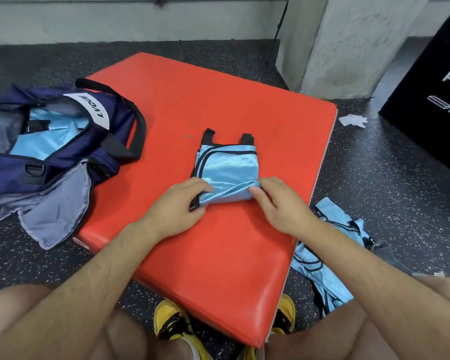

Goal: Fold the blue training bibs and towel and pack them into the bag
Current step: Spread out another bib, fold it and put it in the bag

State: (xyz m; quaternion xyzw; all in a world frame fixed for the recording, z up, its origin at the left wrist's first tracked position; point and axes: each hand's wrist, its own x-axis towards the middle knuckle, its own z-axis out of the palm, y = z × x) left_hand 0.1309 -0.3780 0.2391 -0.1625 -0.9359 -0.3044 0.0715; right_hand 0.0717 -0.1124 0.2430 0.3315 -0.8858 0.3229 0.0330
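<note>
Blue bib (227, 166) sits part-folded on red mat (218, 87); our left grip (182, 203) and right grip (278, 203) both pinch its near rolled edge. Bag (63, 165) open at left.

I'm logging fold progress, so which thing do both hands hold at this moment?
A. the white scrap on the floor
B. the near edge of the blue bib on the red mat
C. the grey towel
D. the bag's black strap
B: the left hand and the right hand both pinch the near edge of the blue bib, which lies on the red mat.
</note>
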